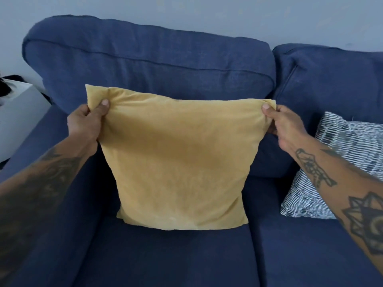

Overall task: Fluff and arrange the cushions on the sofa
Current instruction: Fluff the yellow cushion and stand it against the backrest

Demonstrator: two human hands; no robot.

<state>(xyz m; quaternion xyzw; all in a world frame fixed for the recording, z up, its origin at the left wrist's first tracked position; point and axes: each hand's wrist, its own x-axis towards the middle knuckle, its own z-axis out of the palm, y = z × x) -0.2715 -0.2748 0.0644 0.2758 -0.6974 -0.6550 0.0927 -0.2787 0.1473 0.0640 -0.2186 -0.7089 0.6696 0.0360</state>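
A mustard-yellow cushion (178,162) stands upright on the left seat of the dark blue sofa (145,65), its bottom edge on the seat pad. My left hand (87,121) pinches its top left corner. My right hand (284,123) pinches its top right corner, so the top edge is pulled taut between them. A white cushion with a dark dashed pattern (339,166) leans against the right back pad, partly hidden behind my right forearm.
The sofa's left armrest (41,146) runs along my left forearm. Beyond it stands a white side table (18,108) with something dark on top. A pale wall rises behind the sofa.
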